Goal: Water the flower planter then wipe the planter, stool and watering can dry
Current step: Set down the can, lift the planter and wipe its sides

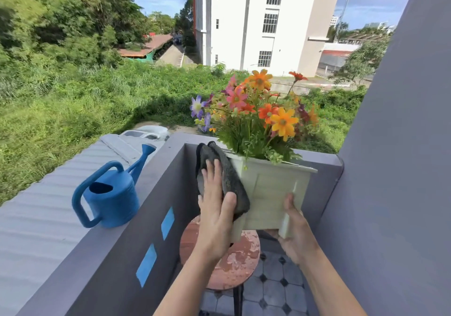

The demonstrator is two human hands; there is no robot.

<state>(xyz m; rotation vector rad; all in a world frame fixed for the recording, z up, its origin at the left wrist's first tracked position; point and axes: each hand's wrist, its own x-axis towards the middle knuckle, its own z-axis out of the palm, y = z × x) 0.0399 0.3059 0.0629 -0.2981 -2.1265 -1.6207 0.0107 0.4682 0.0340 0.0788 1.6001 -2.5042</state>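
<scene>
A pale green box planter (271, 193) full of orange, pink and purple flowers (258, 113) is lifted off the stool and tilted. My right hand (292, 230) grips its lower right corner and underside. My left hand (214, 208) presses a dark grey cloth (231, 181) flat against the planter's left side. Below them stands a round reddish stool (239, 267), its top wet with drops. A blue watering can (109, 198) sits upright on the balcony ledge to the left, apart from both hands.
The grey balcony wall (117, 254) with two blue tape patches runs along the left, and a grey wall (390, 193) closes the right. Tiled floor (275, 291) lies under the stool. Beyond the ledge is a drop to a corrugated roof and greenery.
</scene>
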